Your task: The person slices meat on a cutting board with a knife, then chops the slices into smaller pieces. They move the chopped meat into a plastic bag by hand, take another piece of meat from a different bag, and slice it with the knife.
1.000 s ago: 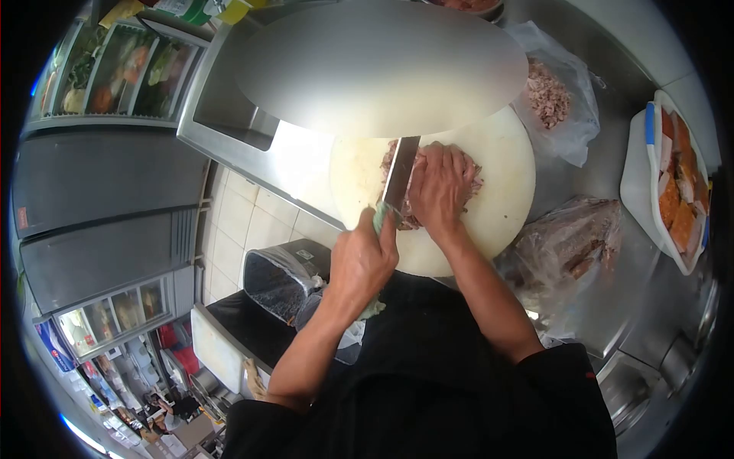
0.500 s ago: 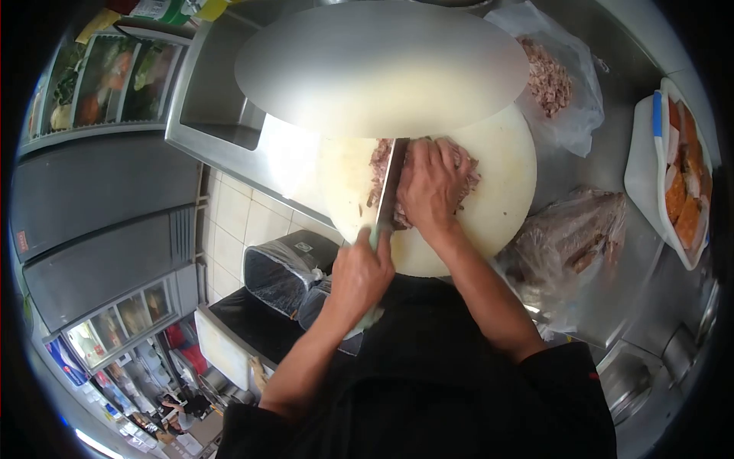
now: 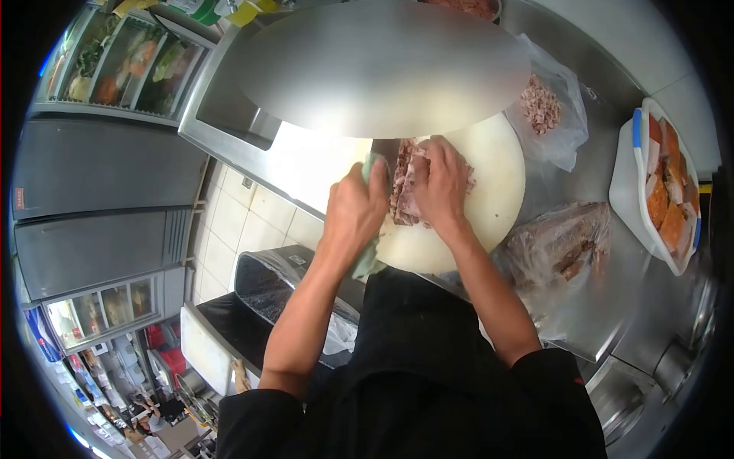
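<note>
My left hand (image 3: 355, 203) is closed around the handle of a cleaver (image 3: 388, 155), together with a pale green cloth (image 3: 370, 262) that hangs below the wrist. The dark blade is beside the left edge of a pile of cut meat (image 3: 405, 200); a blurred oval hides its far end. My right hand (image 3: 443, 181) presses down on the meat with bent fingers, holding it together. Under both lies a round white cutting board (image 3: 501, 176), with small meat bits scattered to the right of the fingers.
A plastic bag of diced meat (image 3: 540, 107) lies beyond the board. Right of it are a wrapped meat bag (image 3: 562, 237) and a white tray (image 3: 627, 183) of browned pieces. A lined black bin (image 3: 264, 279) stands at lower left. A metal sink (image 3: 229, 122) is at upper left.
My left hand has moved up and the cleaver has shifted left, away from my right hand, exposing a strip of meat. My head view has turned slightly.
</note>
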### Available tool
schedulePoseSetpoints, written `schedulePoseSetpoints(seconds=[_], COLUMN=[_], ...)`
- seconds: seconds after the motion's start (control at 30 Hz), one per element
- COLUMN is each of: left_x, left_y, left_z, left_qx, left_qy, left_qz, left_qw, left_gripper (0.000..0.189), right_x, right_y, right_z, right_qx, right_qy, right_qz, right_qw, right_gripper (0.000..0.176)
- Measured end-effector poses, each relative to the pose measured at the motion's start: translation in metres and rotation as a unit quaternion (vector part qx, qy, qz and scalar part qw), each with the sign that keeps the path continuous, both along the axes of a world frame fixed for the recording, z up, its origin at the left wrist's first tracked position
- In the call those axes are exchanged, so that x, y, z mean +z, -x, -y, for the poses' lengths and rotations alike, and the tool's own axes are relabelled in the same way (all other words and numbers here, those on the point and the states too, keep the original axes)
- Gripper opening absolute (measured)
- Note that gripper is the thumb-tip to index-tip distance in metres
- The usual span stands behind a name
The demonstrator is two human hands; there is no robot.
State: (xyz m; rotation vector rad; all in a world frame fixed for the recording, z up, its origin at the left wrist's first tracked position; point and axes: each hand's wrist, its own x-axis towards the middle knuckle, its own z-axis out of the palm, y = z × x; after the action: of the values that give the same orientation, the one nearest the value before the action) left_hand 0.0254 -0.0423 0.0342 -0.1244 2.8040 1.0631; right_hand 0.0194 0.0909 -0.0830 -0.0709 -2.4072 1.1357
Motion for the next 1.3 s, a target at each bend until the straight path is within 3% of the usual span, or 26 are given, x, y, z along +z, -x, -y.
schedulePoseSetpoints(seconds=[0.03, 0.1, 0.23, 0.7, 0.97, 1.03, 1.1, 1.2, 1.27, 1.3], left_x=[0.005, 0.011, 0.006, 0.008, -0.031, -0.043, -0.064, -0.057, -0.043, -0.035], left_y=[-0.012, -0.031, -0.065, -0.096, -0.055, -0.036, -0.008, 0.038, 0.061, 0.064], left_z=[0.003, 0.007, 0.009, 0.01, -0.005, -0.018, -0.032, -0.048, -0.036, -0.032], left_qx=[0.0, -0.008, -0.005, -0.028, -0.074, -0.054, -0.061, -0.04, -0.035, -0.033], left_qy=[0.002, 0.027, 0.037, 0.082, 0.099, 0.088, 0.09, 0.075, 0.013, 0.01], left_qz=[0.004, 0.02, 0.045, 0.12, 0.11, 0.082, 0.006, -0.041, 0.039, 0.023], left_qw=[1.0, 0.999, 0.998, 0.989, 0.986, 0.991, 0.994, 0.996, 0.999, 0.999], left_gripper=[0.043, 0.041, 0.038, 0.031, 0.028, 0.02, 0.024, 0.033, 0.043, 0.043], right_x=[0.004, 0.011, -0.009, -0.012, -0.009, -0.01, -0.009, -0.004, -0.011, -0.011], right_y=[-0.001, -0.001, -0.002, -0.004, -0.003, -0.005, -0.004, -0.007, -0.005, -0.001], right_z=[-0.002, -0.007, -0.01, -0.004, 0.0, -0.002, -0.003, -0.01, -0.008, -0.008], right_qx=[0.0, -0.034, 0.005, -0.023, -0.019, -0.02, -0.017, 0.005, 0.01, 0.011], right_qy=[0.002, -0.129, -0.124, -0.108, -0.087, -0.08, -0.076, -0.063, -0.051, -0.054], right_qz=[0.004, -0.001, 0.001, 0.022, 0.053, 0.058, 0.03, 0.027, 0.027, 0.011], right_qw=[1.0, 0.991, 0.992, 0.994, 0.995, 0.995, 0.997, 0.998, 0.998, 0.998], right_gripper=[0.024, 0.021, 0.02, 0.02, 0.022, 0.023, 0.022, 0.021, 0.018, 0.018])
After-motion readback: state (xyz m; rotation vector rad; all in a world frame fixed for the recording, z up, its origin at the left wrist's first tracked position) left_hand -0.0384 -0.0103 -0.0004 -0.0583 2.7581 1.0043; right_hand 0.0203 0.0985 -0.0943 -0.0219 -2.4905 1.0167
